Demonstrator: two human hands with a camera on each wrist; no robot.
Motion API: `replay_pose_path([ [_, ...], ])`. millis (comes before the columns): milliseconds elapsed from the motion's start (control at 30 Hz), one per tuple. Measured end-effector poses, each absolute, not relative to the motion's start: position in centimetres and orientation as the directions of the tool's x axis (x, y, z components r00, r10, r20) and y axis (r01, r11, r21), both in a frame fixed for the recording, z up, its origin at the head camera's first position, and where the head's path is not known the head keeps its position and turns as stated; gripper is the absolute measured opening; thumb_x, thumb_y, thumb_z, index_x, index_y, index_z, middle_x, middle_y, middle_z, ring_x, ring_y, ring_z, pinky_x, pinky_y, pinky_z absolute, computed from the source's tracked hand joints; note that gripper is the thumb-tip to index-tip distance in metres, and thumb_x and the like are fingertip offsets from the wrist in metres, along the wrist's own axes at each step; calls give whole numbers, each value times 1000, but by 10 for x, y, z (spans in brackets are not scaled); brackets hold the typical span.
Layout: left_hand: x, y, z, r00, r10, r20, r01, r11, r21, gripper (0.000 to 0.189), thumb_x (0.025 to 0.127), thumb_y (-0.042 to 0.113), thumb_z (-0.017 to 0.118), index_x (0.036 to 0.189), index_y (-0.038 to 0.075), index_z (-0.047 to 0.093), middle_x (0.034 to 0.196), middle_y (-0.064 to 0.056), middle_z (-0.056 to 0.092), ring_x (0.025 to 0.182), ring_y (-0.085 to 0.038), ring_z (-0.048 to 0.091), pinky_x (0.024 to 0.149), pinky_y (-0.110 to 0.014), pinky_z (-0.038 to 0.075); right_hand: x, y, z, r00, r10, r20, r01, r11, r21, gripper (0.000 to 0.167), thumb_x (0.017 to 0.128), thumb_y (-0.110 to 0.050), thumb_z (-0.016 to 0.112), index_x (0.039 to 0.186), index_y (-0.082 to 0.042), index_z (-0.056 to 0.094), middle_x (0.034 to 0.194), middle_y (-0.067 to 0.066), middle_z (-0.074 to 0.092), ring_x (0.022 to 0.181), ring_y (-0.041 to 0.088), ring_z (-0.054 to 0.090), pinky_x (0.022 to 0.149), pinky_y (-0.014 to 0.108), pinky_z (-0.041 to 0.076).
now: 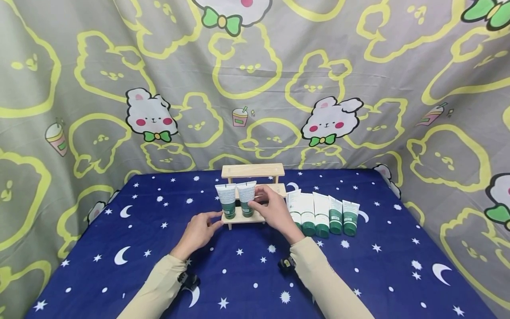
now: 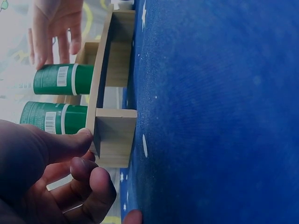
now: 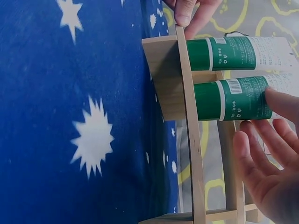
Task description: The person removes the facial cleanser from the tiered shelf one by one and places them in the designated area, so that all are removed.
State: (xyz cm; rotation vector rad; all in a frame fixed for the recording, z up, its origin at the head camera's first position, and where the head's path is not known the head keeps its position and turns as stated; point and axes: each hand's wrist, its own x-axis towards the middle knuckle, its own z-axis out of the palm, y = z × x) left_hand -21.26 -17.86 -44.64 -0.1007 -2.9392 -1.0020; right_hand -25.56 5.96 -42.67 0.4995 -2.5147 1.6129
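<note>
A small tiered wooden rack (image 1: 253, 171) stands on the blue cloth. Two green-and-white squeeze tubes stand cap down on its lowest step: a left tube (image 1: 227, 199) and a right tube (image 1: 246, 197). My right hand (image 1: 275, 210) holds the right tube from its right side; in the right wrist view the thumb (image 3: 280, 102) lies on its printed front. My left hand (image 1: 199, 232) grips the left end of the low step. The left wrist view shows that thumb (image 2: 77, 142) against the step's edge, beside the left tube's cap.
Several more squeeze tubes (image 1: 322, 212) lie in a row right of the rack, caps toward me. A star-and-moon cloth (image 1: 159, 252) covers the table. Behind it hangs a grey curtain (image 1: 255, 106) with cartoon prints.
</note>
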Motion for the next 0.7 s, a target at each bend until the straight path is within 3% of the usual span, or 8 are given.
replay_pose_path([
  [467,-212,-179,-449,-997,46,56,71,787,613,37,97,21,72,132,10,71,56,2,48,46,-12,44,48,-27,33,-254,67,-422,-933,-202,297,-356,423,-833,34,92,-20,78,124,-16,67,110,4,73,98,21,72,86,41,56],
  [700,-212,-179,-449,-997,47,62,75,789,610,37,97,22,72,132,10,71,56,2,48,46,-12,45,48,-27,33,-255,83,-409,-939,-178,294,-341,386,-857,36,95,-22,75,128,-13,65,114,8,69,107,25,70,91,41,56],
])
